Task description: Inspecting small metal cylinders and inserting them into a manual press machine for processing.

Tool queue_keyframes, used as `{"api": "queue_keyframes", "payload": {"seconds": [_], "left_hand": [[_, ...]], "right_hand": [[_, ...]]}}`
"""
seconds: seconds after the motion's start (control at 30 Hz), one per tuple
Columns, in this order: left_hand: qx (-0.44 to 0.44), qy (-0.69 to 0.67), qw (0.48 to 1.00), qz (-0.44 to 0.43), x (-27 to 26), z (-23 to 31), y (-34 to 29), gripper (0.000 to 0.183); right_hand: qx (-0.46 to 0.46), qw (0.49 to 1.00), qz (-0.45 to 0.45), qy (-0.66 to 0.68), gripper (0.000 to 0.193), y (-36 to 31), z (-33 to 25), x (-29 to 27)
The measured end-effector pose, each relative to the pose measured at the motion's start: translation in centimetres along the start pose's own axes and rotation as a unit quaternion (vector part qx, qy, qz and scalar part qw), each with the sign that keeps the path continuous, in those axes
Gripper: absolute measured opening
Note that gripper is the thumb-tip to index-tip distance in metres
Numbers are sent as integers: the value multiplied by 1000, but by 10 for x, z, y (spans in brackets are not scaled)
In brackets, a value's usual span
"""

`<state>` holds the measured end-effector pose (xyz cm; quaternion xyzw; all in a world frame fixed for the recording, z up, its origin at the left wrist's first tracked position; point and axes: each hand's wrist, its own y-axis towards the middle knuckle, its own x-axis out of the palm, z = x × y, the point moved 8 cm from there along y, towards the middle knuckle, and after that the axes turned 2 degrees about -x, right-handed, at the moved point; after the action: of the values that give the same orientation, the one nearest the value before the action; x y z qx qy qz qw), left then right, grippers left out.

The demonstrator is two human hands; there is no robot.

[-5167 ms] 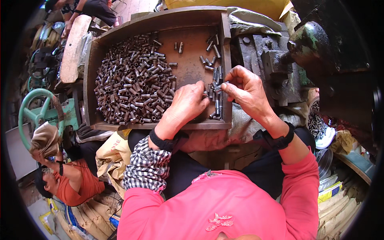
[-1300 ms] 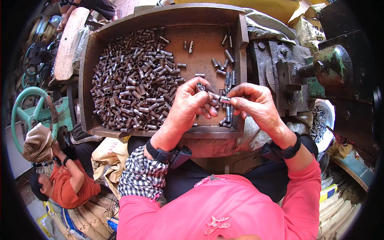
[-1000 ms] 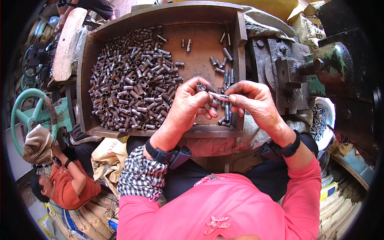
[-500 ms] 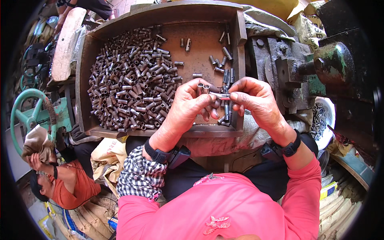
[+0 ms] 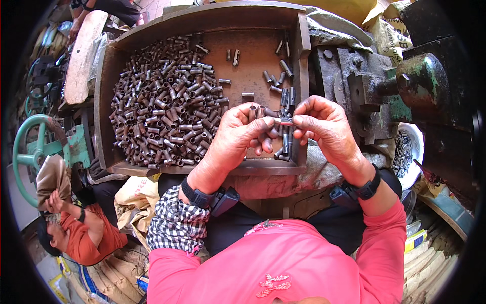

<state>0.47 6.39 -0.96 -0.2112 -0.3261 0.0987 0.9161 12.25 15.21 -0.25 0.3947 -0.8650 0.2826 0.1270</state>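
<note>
My left hand (image 5: 234,129) and my right hand (image 5: 326,124) meet over the right part of a wooden box (image 5: 302,76). Between their fingertips is a small slim metal piece (image 5: 284,121), pinched at both ends, with a reddish strip along its lower side. Two short metal tubes (image 5: 256,112) stand up in the curled fingers of my left hand. Dark fingertips show on both hands. Just beneath and behind them lie loose slotted metal tubes (image 5: 292,96), partly hidden by my fingers. A large heap of short metal tubes (image 5: 167,106) fills the box's left side.
A heavy machine (image 5: 364,91) stands close on the right, with a white basin (image 5: 417,147) of small metal parts below it. At the left are a green handwheel (image 5: 35,159) and a person in orange (image 5: 93,230) holding a cloth (image 5: 53,177). Sacks lie around.
The small piece has turned slightly between my fingertips and its reddish strip shows more. My hands stay almost in place. At the left, the other person's hands and cloth have shifted.
</note>
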Motion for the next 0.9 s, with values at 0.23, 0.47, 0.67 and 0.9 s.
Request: {"api": "queue_keyframes", "payload": {"seconds": [0.23,0.47,0.67,0.9], "left_hand": [[-2,11,1000,3,1,-5,0,16],[48,151,985,67,1,4,-5,16],[-47,135,990,-12,13,-9,-6,15],[-1,86,996,18,13,-2,-6,13]], "right_hand": [[-1,1000,21,-6,14,-1,1,-3],[-2,999,32,-27,14,-2,-2,-4],[58,992,-94,-54,13,-4,-1,12],[-39,988,-87,-121,13,-3,-5,11]]}}
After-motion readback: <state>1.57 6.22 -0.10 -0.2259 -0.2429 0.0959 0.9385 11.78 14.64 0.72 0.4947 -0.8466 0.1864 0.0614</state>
